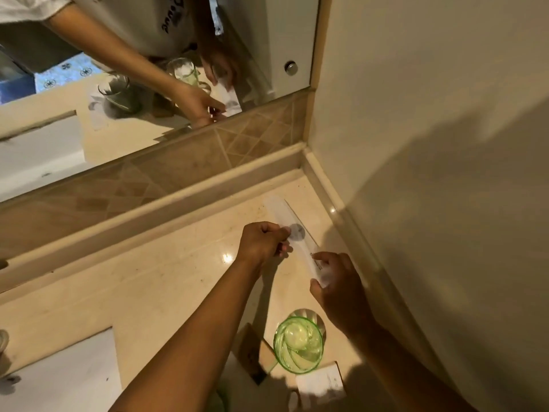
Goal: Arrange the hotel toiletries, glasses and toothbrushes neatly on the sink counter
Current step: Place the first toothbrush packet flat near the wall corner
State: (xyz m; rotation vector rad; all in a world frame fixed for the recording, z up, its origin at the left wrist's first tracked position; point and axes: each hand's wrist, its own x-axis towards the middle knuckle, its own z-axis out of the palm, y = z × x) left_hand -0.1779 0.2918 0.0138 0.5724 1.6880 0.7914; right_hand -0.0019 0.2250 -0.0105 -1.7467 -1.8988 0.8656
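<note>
A long white toothbrush packet (283, 214) lies on the beige counter (166, 281) near the back right corner. My left hand (263, 243) pinches its middle with curled fingers. My right hand (338, 283) holds the packet's near end between thumb and fingers. A green glass (298, 343) stands upright on the counter just below my right hand. A small white toiletry box (320, 382) lies at the bottom, beside a brown cardboard box (249, 349).
The white sink basin (59, 379) is at the lower left. A mirror (133, 84) runs along the back above a tiled strip and reflects two glasses and my arms. A wall (445, 144) closes the right side.
</note>
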